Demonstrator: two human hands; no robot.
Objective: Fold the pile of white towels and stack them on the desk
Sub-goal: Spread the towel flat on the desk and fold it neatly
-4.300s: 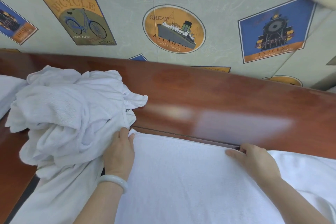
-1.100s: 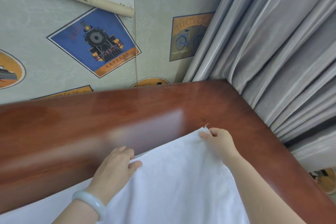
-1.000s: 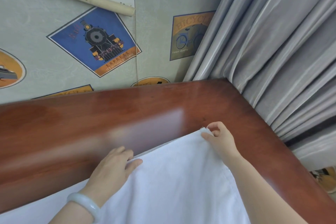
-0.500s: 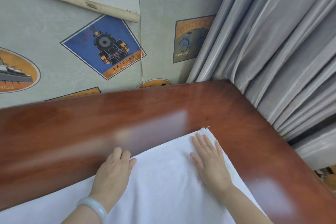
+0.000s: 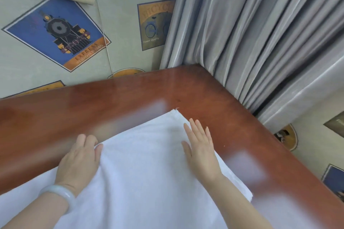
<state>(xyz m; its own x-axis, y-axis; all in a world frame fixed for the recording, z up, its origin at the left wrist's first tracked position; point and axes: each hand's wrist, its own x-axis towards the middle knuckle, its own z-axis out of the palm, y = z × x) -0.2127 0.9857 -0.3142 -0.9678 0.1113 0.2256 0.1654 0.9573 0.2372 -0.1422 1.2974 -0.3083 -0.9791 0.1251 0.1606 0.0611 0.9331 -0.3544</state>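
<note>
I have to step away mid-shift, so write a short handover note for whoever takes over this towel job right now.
Left hand: lies on the far edge of the white towel, fingertips bent; whether it grips the edge cannot be told.
Right hand: flat, fingers straight, resting on the white towel near its far right corner.
White towel: spread flat on the desk, that corner pointing toward the curtain.
Done: one towel laid out flat.
Left: fold it and stack it. The pile and any stack are out of view.

Grey curtain (image 5: pixel 251 24) hangs right of poster-printed wallpaper (image 5: pixel 121 24) behind glossy reddish desk (image 5: pixel 93 104).
</note>
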